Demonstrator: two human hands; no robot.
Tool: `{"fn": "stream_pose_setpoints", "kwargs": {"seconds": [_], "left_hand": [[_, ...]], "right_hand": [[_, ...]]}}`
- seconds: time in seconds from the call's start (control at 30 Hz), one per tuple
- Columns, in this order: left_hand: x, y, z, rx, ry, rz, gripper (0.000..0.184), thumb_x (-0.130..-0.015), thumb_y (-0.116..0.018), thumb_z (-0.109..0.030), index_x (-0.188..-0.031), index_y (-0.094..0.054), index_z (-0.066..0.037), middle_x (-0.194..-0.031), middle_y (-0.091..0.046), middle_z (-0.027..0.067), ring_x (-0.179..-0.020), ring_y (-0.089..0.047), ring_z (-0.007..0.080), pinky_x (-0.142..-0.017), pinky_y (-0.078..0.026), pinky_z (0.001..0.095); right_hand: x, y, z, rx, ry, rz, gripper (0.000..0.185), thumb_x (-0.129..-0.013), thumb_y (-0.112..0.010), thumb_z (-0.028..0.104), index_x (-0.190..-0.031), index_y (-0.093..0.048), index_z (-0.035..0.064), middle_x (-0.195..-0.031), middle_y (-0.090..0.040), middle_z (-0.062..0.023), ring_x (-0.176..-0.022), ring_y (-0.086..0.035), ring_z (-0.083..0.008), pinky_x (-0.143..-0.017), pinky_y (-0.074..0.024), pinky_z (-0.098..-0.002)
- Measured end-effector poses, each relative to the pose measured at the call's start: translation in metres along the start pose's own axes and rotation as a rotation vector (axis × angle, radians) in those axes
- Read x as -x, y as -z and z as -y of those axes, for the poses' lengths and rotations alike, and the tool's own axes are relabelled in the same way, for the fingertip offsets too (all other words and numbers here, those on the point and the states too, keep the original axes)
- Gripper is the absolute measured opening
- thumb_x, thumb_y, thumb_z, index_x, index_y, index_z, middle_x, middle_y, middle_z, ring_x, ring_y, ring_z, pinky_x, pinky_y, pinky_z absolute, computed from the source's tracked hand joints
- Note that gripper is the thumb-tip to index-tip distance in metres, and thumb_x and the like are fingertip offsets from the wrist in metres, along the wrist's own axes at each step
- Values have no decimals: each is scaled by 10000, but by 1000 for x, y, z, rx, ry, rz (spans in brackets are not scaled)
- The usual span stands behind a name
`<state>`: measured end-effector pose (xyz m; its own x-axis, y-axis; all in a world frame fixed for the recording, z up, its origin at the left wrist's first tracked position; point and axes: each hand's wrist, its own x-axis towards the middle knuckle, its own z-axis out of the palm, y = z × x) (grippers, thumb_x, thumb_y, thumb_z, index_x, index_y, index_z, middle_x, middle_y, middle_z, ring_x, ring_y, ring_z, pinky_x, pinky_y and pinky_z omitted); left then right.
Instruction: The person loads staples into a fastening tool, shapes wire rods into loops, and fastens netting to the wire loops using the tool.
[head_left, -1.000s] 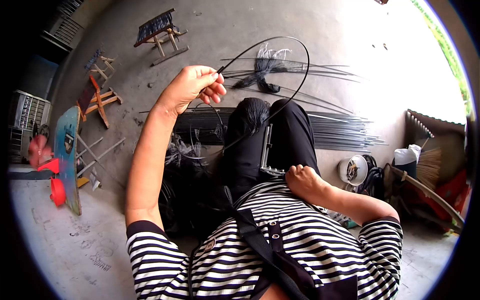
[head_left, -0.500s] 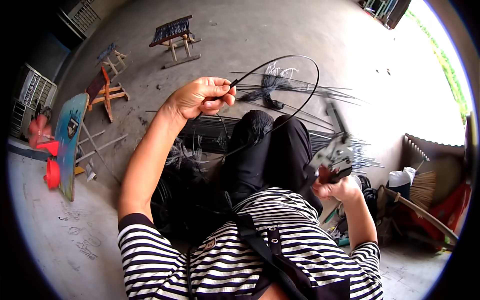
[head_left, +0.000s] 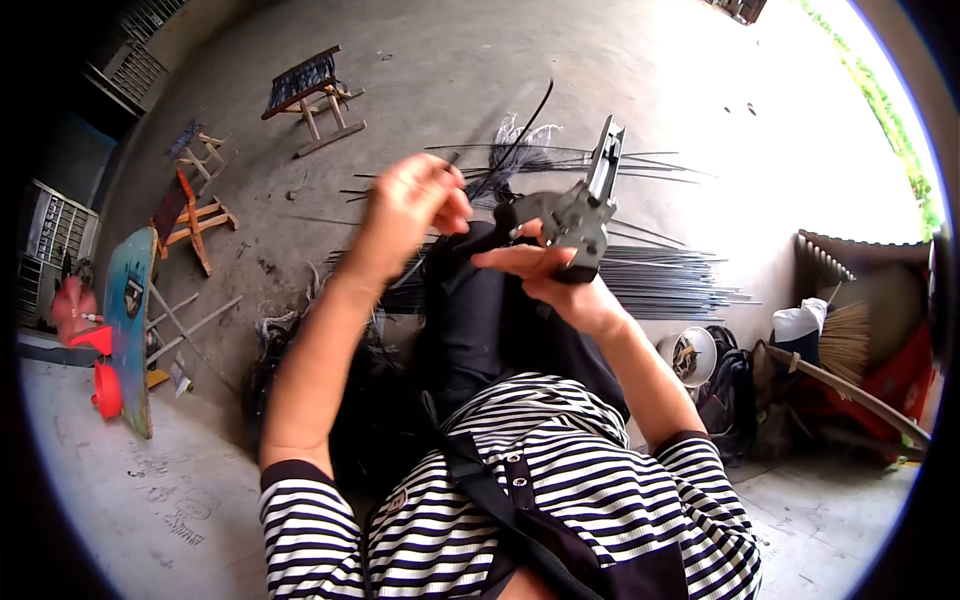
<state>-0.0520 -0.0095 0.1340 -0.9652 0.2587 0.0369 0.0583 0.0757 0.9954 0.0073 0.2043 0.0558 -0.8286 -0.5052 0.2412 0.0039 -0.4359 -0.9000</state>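
My left hand [head_left: 415,205] is raised above my left knee, somewhat blurred, with its fingers closed round a thin black cable [head_left: 527,125]. Part of the cable rises in a curve to the right of that hand. My right hand [head_left: 555,275] grips a grey metal hand tool [head_left: 580,220] in front of my knees. The tool's long, channel-shaped end points up and away from me. The two hands are close together, and dark parts between them are hard to make out.
Dark thin rods [head_left: 670,283] lie on the floor beyond my knees, near a frayed bundle [head_left: 525,150]. A white bowl [head_left: 690,357] and a straw broom [head_left: 845,340] are at the right. Wooden stools [head_left: 318,100] and a blue board [head_left: 130,330] stand at the left.
My right hand rose from my lap, took hold of the metal tool and brought it left, beside my left hand. The cable's wide loop over my knees no longer shows.
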Motion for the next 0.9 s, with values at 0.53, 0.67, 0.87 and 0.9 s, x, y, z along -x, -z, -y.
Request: {"fn": "stream_pose_setpoints", "kwargs": {"seconds": [0.53, 0.67, 0.87, 0.9], "left_hand": [[11, -76, 100, -373, -160, -114, 144, -984, -486, -122, -934, -571, -18, -599, -556, 60, -461, -540, 157, -430, -422, 298], [9, -49, 84, -698, -357, -149, 82, -963, -510, -79, -968, -566, -19, -617, -560, 104, -567, -598, 246, -544, -464, 345], [12, -44, 72, -946, -313, -30, 67, -934, -531, -49, -993, -557, -31, -672, -615, 129, -643, -642, 306, -552, -486, 380], [14, -43, 69, -978, -298, -11, 70, -930, -535, -46, -995, -555, -33, -681, -622, 132, -648, -644, 315, -548, -486, 384]], "right_hand": [[55, 6, -8, -175, -255, -487, 329, -1016, -466, 141, -1339, -406, 115, -766, -582, -101, -478, -369, -76, -418, -281, -208], [40, 41, -10, 237, -40, -681, 322, -1007, -471, 116, -1307, -385, 35, -859, -668, -127, -471, -435, -72, -389, -311, -214], [-21, 23, -29, 162, 77, -799, 197, -993, -511, 114, -1144, -529, -12, -727, -611, -59, -488, -487, -85, -453, -389, -217], [-28, 22, -37, 92, 113, -803, 220, -991, -510, 99, -1175, -487, -21, -786, -638, -81, -502, -508, -93, -458, -408, -219]]}}
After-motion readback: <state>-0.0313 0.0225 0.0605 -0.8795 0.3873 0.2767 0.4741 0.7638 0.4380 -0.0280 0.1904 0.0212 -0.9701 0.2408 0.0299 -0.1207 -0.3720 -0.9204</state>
